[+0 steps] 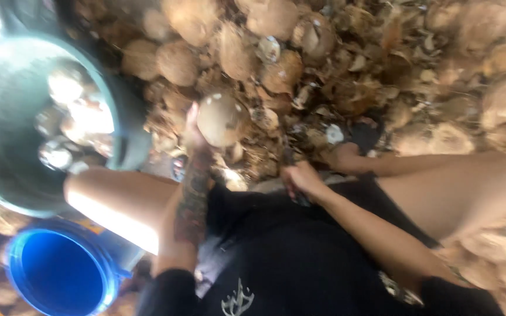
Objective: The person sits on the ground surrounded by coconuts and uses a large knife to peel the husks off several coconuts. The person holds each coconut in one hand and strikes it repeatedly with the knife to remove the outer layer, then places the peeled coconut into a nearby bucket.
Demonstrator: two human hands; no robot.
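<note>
Gripping a round brown coconut point(222, 119) from its left side, the left hand point(193, 133) holds it over a heap of husks point(346, 88). The right hand point(301, 178) is curled shut around a dark, blurred tool handle point(289, 157) just beside it. A grey tub point(7, 111) of peeled coconuts and a blue bucket point(60, 272) stand at the left

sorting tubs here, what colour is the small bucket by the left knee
Bright blue bucket, inside and rim, in the head view, lower left, below the larger grey-green tub.
</note>
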